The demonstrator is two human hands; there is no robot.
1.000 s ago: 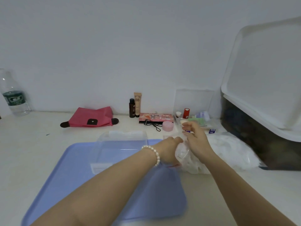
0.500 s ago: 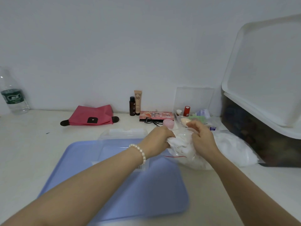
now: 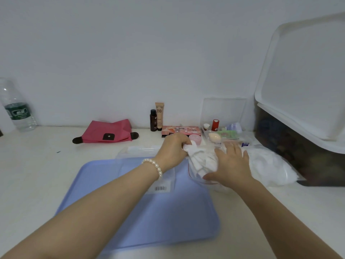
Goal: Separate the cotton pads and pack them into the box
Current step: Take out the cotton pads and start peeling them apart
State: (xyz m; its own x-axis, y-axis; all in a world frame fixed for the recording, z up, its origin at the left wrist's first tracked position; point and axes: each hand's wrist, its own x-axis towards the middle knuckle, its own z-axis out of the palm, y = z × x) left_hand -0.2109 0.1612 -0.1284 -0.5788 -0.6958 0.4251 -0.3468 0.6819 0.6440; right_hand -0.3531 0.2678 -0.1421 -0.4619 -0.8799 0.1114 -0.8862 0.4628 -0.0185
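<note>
Cotton pads, a white bunch, stick out of a clear plastic bag on the table, just right of the blue tray. The left hand grips the bunch's top; the right hand lies flat with fingers straight on the bag. A clear box sits on the tray.

On the tabletop, a water bottle stands at ten o'clock. A pink pouch lies at eleven. At twelve stand a dark bottle and a BB tube, beside a palette. A lidded bin fills three o'clock.
</note>
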